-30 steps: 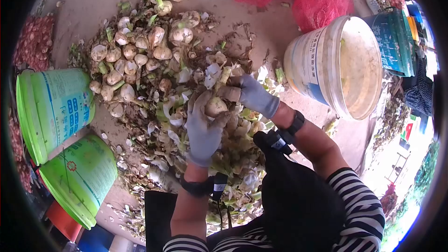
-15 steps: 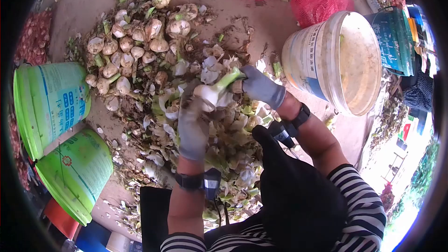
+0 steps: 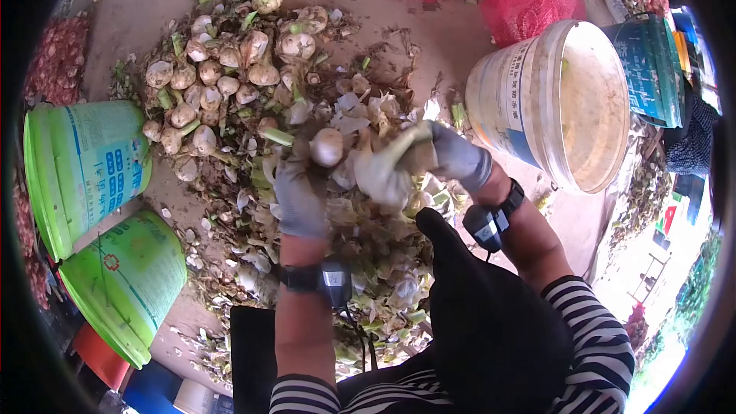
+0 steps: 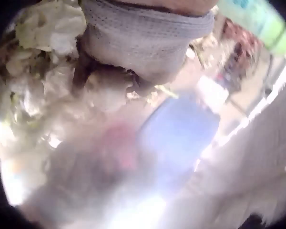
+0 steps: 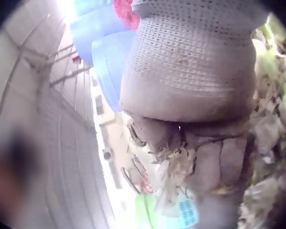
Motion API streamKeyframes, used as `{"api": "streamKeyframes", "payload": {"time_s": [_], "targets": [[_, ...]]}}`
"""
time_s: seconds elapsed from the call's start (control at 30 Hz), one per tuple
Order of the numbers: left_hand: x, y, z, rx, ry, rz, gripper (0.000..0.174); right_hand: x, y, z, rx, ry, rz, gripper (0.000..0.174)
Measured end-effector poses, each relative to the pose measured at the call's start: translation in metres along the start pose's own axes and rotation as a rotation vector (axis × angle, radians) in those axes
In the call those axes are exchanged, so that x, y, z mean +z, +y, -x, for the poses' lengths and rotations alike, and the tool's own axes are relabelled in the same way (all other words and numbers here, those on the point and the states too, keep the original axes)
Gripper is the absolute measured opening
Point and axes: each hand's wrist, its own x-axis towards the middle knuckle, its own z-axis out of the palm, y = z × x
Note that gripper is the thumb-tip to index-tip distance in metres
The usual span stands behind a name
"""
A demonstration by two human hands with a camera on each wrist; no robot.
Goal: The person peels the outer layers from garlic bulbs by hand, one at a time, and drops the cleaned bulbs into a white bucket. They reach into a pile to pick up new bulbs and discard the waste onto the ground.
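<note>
The left hand [image 3: 300, 193], in a grey glove, grips a pale round bulb [image 3: 327, 147]; a cut green stem [image 3: 277, 136] shows to the bulb's left. To the right, the gloved right hand [image 3: 454, 158] holds a pale green, blurred strip of husk [image 3: 389, 165] that hangs toward the bulb. In the right wrist view the right hand [image 5: 190, 71] has its fingers curled round torn, papery strips [image 5: 174, 179]. The left wrist view is smeared, showing the left hand's glove [image 4: 133, 40]; its fingertips are hard to make out.
Unpeeled bulbs [image 3: 208, 73] lie heaped at upper left. Loose husks [image 3: 360, 261] cover the ground beneath the hands. Green buckets [image 3: 92, 176] stand at left, a white bucket [image 3: 529, 100] at right, with a teal bucket [image 3: 645, 69] behind it. Red netting [image 3: 529, 0] lies at the top.
The right hand has moved right and slightly down, carrying husk away from the bulb. The left hand has shifted a little left. The bulb's green stem, earlier toward the right hand, now shows at left.
</note>
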Motion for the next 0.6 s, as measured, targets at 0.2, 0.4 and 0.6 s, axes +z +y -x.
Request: {"api": "streamKeyframes", "payload": {"time_s": [0.2, 0.4, 0.6], "targets": [[0.001, -0.015, 0.0, 0.166, -0.056, -0.439, 0.038, 0.014, 0.003, -0.02, -0.113, 0.256, 1.297, 0.035], [-0.001, -0.006, 0.01, 0.039, -0.13, -0.35, 0.021, -0.001, 0.02, -0.032, -0.034, 0.071, 1.422, 0.032], [0.001, 0.014, 0.013, 0.087, -0.095, -0.116, 0.026, -0.021, 0.012, -0.011, 0.002, 0.251, 0.437, 0.026]]}}
